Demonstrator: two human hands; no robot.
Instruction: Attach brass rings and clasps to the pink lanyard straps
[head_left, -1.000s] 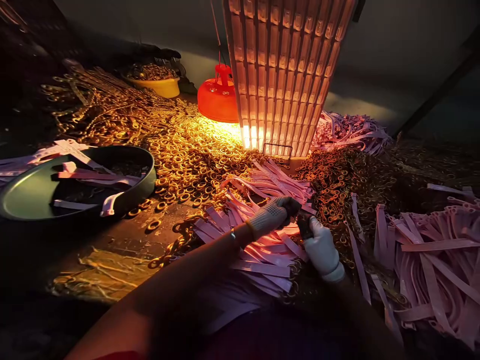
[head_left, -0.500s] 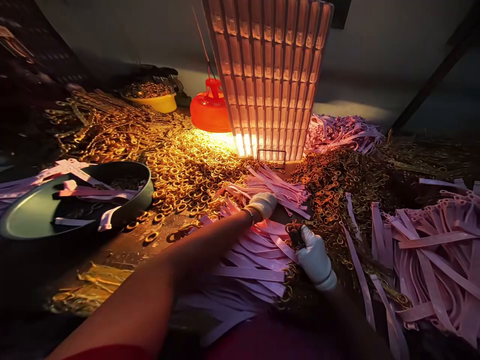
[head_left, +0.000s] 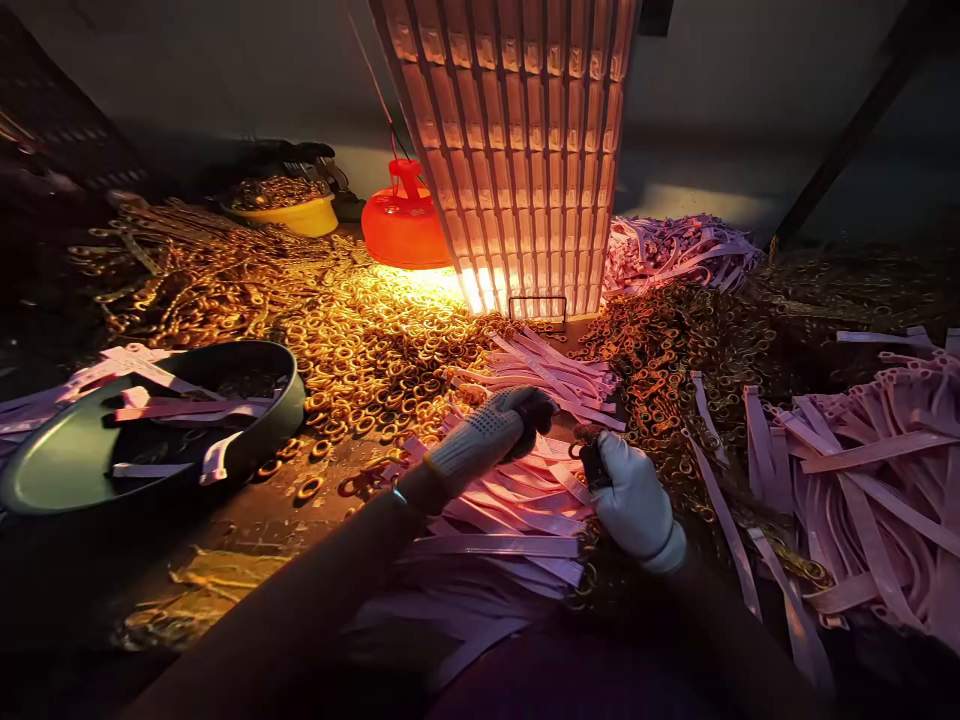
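My left hand [head_left: 491, 435], in a pale glove with dark fingertips, hovers over a pile of pink straps [head_left: 517, 500]. Its fingers are bent together, and whatever they may hold cannot be made out. Just to its right, my right hand [head_left: 634, 495], also gloved, pinches a small metal ring [head_left: 575, 450] that pokes out past its dark fingertips. The two hands are a short gap apart. Beyond them lies a smaller bunch of pink straps [head_left: 544, 365].
Loose gold rings [head_left: 352, 350] spread under a red lamp [head_left: 405, 225], beside a tall ribbed panel [head_left: 517, 160]. A green basin [head_left: 52, 450] stands left, a yellow tub [head_left: 311, 215] behind. Metal clasps [head_left: 675, 340] and more pink straps [head_left: 877, 490] lie right.
My left hand has drawn back towards me from the farther straps and turned, so its dark fingertips now show near my right hand. My right hand keeps its pinch on the ring.
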